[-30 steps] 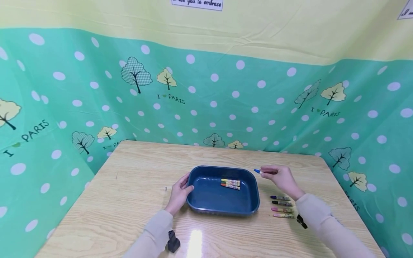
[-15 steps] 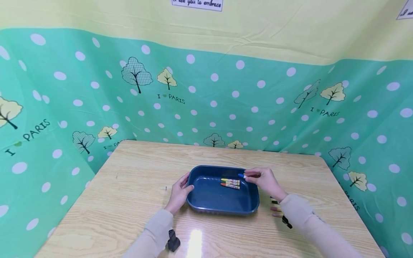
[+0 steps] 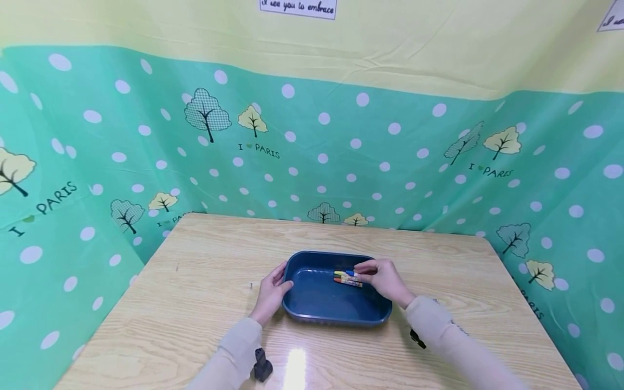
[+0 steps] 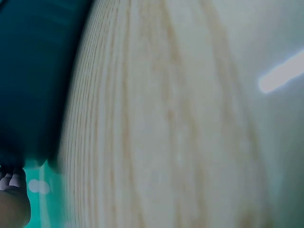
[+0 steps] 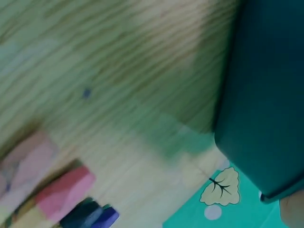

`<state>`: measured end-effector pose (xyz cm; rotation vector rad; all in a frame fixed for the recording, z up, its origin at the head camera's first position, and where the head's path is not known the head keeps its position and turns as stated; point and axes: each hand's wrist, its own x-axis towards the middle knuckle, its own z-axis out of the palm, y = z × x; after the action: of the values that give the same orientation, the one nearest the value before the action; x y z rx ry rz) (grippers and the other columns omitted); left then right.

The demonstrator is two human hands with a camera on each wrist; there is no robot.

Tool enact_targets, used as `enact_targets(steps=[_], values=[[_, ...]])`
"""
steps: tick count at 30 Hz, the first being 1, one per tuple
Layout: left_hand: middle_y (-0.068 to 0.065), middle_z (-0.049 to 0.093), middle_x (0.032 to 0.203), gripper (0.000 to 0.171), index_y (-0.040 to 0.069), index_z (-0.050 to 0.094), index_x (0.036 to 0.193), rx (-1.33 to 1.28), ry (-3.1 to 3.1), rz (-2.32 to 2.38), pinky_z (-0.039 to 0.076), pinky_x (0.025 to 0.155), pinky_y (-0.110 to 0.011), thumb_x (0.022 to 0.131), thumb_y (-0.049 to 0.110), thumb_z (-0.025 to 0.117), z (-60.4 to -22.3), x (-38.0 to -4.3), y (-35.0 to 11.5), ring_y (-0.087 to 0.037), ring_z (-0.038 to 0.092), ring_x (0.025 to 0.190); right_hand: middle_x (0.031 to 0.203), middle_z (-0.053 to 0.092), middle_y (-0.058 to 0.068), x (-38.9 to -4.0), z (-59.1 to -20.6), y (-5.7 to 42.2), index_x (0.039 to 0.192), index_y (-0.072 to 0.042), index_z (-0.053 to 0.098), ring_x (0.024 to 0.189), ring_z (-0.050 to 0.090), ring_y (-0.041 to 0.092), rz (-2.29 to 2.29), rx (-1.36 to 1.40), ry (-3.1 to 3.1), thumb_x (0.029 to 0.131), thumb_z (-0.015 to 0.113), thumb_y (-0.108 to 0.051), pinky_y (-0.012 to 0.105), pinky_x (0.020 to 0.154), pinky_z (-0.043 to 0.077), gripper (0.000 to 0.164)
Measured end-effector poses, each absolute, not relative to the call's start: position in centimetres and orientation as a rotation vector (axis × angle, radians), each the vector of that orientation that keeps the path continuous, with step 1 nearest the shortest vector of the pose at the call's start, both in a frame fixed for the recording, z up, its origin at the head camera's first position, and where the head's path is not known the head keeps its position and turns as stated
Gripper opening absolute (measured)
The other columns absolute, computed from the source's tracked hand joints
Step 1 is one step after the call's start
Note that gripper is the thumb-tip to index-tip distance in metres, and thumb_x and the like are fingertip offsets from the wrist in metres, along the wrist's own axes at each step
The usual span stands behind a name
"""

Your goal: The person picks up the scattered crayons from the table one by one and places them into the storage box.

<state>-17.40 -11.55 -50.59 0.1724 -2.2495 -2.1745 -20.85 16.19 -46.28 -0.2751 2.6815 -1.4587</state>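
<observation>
A dark blue rectangular tray (image 3: 317,298) rests on the wooden table. My left hand (image 3: 270,295) grips its left rim, thumb over the edge; in the left wrist view only part of that hand (image 4: 13,197) shows beside the tray's wall. My right hand (image 3: 385,279) reaches over the tray's right side and pinches a blue crayon (image 3: 350,273), its blue tip pointing left. The crayon is right by several crayons (image 3: 352,281) lying side by side in the tray, with yellow and orange tips; whether it touches them I cannot tell.
In the right wrist view, a pale pink crayon (image 5: 31,161), a pink one (image 5: 66,191), a black one (image 5: 80,213) and a purple one (image 5: 105,217) lie on the table right of the tray. My right sleeve (image 3: 434,319) hides them from the head view. A polka-dot cloth (image 3: 322,162) hangs behind.
My right hand has carried the blue crayon leftward from beyond the tray's right rim to the crayons inside it. The left hand and the tray have stayed in place.
</observation>
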Motion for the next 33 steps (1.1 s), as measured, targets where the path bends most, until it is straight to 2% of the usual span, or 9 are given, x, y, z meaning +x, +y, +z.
enact_targets(steps=[7, 14, 24, 33], values=[[-0.026, 0.039, 0.139, 0.054, 0.000, 0.039, 0.137, 0.171, -2.270, -2.147, 0.037, 0.104, -0.042, 0.085, -0.003, 0.052, -50.3, -17.2, -11.5, -0.038, 0.039, 0.128, 0.091, 0.071, 0.007, -21.1, -46.8, 14.9, 0.099, -0.002, 0.070, 0.082, 0.066, 0.015, -1.464, -0.256, 2.648, 0.076, 0.069, -0.002, 0.027, 0.070, 0.058, 0.023], [-0.027, 0.037, 0.140, 0.054, -0.001, 0.037, 0.138, 0.153, -2.257, -2.180, 0.035, 0.105, -0.043, 0.086, -0.002, 0.052, -50.3, -17.0, -11.4, -0.038, 0.037, 0.129, 0.086, 0.071, 0.003, -21.4, -47.9, 13.8, 0.096, -0.006, 0.071, 0.078, 0.065, 0.012, -1.415, -0.272, 2.612, 0.076, 0.070, -0.005, 0.026, 0.068, 0.057, 0.020], [-0.025, 0.038, 0.140, 0.054, 0.001, 0.038, 0.138, 0.162, -2.267, -2.166, 0.036, 0.105, -0.042, 0.085, -0.002, 0.052, -50.3, -17.2, -11.4, -0.037, 0.038, 0.129, 0.081, 0.070, 0.005, -21.8, -48.5, 13.2, 0.089, -0.006, 0.072, 0.075, 0.066, 0.013, -1.304, -0.325, 2.646, 0.073, 0.072, 0.000, 0.026, 0.067, 0.057, 0.017], [-0.025, 0.038, 0.140, 0.054, 0.001, 0.038, 0.138, 0.171, -2.269, -2.162, 0.036, 0.105, -0.041, 0.085, -0.002, 0.052, -50.4, -17.3, -11.5, -0.036, 0.038, 0.129, 0.081, 0.070, 0.004, -22.0, -48.5, 13.1, 0.089, -0.006, 0.071, 0.076, 0.066, 0.013, -1.248, -0.321, 2.662, 0.073, 0.071, 0.000, 0.028, 0.069, 0.057, 0.017]])
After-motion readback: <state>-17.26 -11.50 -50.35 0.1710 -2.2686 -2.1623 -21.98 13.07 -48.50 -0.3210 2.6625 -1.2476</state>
